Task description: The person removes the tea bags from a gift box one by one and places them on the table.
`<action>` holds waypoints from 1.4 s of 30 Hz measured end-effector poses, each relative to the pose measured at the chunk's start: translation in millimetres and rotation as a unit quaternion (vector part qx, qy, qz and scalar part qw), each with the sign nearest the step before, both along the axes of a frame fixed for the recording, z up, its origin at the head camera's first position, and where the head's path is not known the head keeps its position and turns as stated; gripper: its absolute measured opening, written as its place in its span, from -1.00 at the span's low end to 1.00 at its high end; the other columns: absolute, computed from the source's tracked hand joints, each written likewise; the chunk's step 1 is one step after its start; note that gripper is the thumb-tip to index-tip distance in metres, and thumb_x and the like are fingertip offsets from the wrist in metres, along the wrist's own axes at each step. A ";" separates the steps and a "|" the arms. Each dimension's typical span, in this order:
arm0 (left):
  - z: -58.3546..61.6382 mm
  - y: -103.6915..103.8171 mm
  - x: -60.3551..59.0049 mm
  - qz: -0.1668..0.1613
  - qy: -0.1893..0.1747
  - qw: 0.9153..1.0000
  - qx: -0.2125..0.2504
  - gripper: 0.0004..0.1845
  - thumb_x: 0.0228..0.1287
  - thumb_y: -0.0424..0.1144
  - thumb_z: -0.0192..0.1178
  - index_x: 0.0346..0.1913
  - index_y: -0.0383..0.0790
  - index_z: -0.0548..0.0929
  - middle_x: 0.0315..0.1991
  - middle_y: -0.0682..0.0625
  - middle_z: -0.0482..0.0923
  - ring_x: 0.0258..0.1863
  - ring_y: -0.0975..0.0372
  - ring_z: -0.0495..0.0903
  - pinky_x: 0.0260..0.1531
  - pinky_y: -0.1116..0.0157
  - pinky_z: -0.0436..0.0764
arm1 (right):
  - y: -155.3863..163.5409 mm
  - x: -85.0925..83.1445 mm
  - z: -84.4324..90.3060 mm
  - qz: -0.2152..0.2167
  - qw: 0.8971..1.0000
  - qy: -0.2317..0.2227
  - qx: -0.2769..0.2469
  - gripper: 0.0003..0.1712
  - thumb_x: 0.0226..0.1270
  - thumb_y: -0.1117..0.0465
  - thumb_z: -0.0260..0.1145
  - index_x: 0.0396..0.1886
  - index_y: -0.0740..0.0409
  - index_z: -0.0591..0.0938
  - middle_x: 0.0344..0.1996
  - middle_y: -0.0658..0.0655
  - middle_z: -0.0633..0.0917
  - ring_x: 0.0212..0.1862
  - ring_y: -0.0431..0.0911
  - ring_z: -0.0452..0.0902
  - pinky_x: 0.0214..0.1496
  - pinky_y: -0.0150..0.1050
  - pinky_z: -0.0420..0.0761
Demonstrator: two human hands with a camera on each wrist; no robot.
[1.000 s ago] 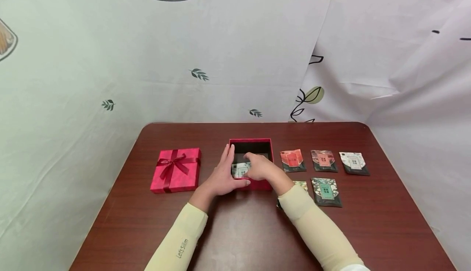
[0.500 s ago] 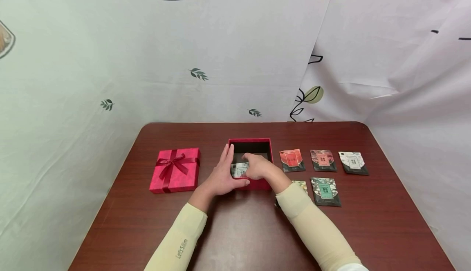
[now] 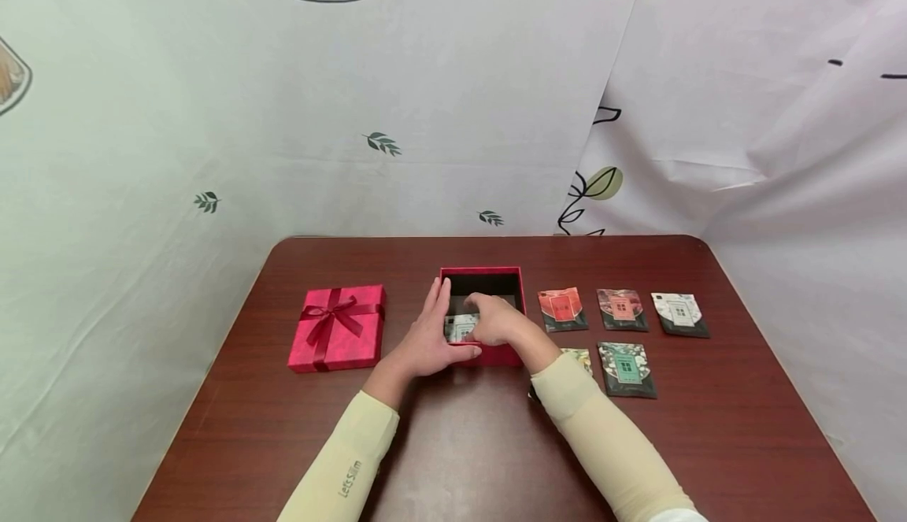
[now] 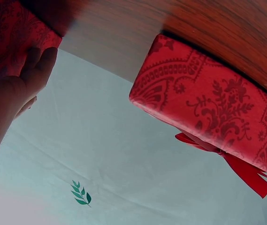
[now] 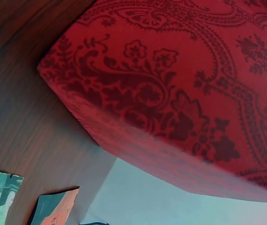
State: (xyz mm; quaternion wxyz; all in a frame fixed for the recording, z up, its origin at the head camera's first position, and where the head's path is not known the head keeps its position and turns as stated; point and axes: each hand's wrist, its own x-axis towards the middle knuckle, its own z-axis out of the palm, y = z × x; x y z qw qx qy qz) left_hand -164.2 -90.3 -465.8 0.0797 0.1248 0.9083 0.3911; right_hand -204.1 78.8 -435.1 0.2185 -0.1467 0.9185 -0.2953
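Near the middle of the head view, an open square red cardboard box with a dark paisley pattern (image 3: 483, 276) sits on the brown wooden table (image 3: 453, 443), and both hands meet at it. The left hand (image 3: 430, 338) rests against the box's left wall with fingers straight and pointing to the far side, thumb laid along the near wall; the left wrist view shows those fingers (image 4: 38, 65) flat on the patterned red side. The right hand (image 3: 496, 320) reaches over the near right rim into the box, fingers curled down onto a small pale green and white packet (image 3: 460, 327) that lies in the near left part of the interior; whether it pinches the packet or only presses on it cannot be told. Left of the box, well apart, lies the square red lid with a dark red ribbon bow (image 3: 338, 327). Right of the box lie flat sachets in two rows: an orange-red sachet (image 3: 561, 309), a brown-red sachet (image 3: 620, 309) and a white sachet (image 3: 679, 313) in the far row, a dark green sachet (image 3: 627, 368) below them, and a pale floral sachet (image 3: 579, 357) partly hidden by the cream right sleeve (image 3: 609, 443). White printed cloth (image 3: 453, 97) hangs behind the table.
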 end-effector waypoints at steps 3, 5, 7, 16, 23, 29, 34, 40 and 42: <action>-0.3 0.0 -0.3 0.002 -0.005 1.000 -0.004 0.37 -0.05 0.17 0.52 0.62 0.07 -0.29 0.61 0.13 -0.43 0.51 -0.01 -0.02 0.26 -0.25 0.24 | -0.2 0.2 -0.5 -0.009 1.000 0.006 0.002 -0.23 0.06 0.16 0.57 0.31 0.18 0.51 0.15 0.20 0.59 0.03 0.07 0.49 0.07 0.03 0.54; -0.4 0.1 -0.3 0.002 -0.007 1.000 -0.005 0.37 -0.05 0.17 0.52 0.62 0.08 -0.29 0.61 0.13 -0.43 0.51 -0.02 -0.01 0.27 -0.26 0.22 | -0.3 0.5 -0.8 -0.014 1.000 0.008 0.003 -0.23 0.06 0.17 0.57 0.30 0.17 0.52 0.15 0.20 0.60 0.02 0.07 0.50 0.07 0.03 0.55; -0.4 0.3 -0.3 0.001 -0.008 1.000 -0.006 0.37 -0.05 0.16 0.52 0.62 0.08 -0.29 0.61 0.13 -0.43 0.51 -0.03 0.00 0.27 -0.27 0.19 | -0.4 0.6 -1.1 -0.018 1.000 0.008 0.001 -0.24 0.05 0.18 0.58 0.29 0.16 0.53 0.14 0.20 0.60 0.01 0.06 0.50 0.05 0.03 0.56; -0.4 -0.4 -0.1 0.001 -0.008 1.000 -0.005 0.37 -0.05 0.16 0.52 0.63 0.08 -0.29 0.60 0.15 -0.43 0.51 0.01 -0.02 0.28 -0.29 0.16 | -0.9 -0.9 1.0 0.007 1.000 -0.001 -0.007 -0.44 0.08 0.29 0.53 0.14 0.16 0.62 -0.10 0.15 0.63 -0.15 0.00 0.49 -0.19 -0.15 0.58; -0.6 -0.5 0.0 0.001 -0.007 1.000 -0.002 0.38 -0.05 0.17 0.51 0.62 0.08 -0.30 0.60 0.16 -0.44 0.52 0.00 -0.04 0.28 -0.28 0.15 | -2.8 -3.9 0.0 0.019 1.000 -0.017 -0.013 -0.55 0.09 0.41 0.45 0.04 0.17 0.64 -0.20 0.14 0.62 -0.24 -0.02 0.50 -0.35 -0.25 0.54; -1.4 -0.7 -0.2 0.001 -0.008 1.000 -0.004 0.38 -0.06 0.17 0.52 0.62 0.10 -0.30 0.60 0.16 -0.43 0.51 -0.01 -0.01 0.27 -0.29 0.18 | -4.4 -3.4 0.0 0.018 1.000 -0.019 -0.010 -0.52 0.05 0.44 0.42 0.04 0.17 0.64 -0.23 0.13 0.61 -0.25 -0.03 0.50 -0.37 -0.25 0.55; -2.4 -0.7 -0.4 0.003 -0.007 1.000 -0.006 0.38 -0.07 0.17 0.52 0.62 0.12 -0.30 0.60 0.16 -0.42 0.51 -0.01 0.00 0.26 -0.30 0.20 | -4.2 -3.2 0.0 0.009 0.999 -0.026 -0.022 -0.50 0.05 0.43 0.44 0.05 0.20 0.62 -0.24 0.13 0.61 -0.24 -0.02 0.51 -0.34 -0.24 0.59; -2.4 -0.8 -0.6 0.001 -0.004 1.000 -0.004 0.39 -0.07 0.16 0.53 0.62 0.10 -0.31 0.61 0.14 -0.43 0.51 -0.03 0.00 0.26 -0.28 0.21 | -2.3 -3.2 -0.4 0.004 0.999 -0.014 -0.043 -0.49 0.01 0.44 0.45 0.05 0.25 0.62 -0.24 0.16 0.63 -0.26 -0.01 0.53 -0.33 -0.22 0.61; -2.0 -0.8 -0.8 -0.001 -0.005 1.000 -0.003 0.39 -0.06 0.17 0.52 0.62 0.10 -0.31 0.61 0.14 -0.44 0.51 -0.03 -0.01 0.26 -0.28 0.21 | -1.6 -2.7 -0.2 0.004 0.999 -0.008 -0.048 -0.48 0.00 0.43 0.47 0.05 0.25 0.62 -0.23 0.16 0.63 -0.25 -0.01 0.53 -0.33 -0.22 0.62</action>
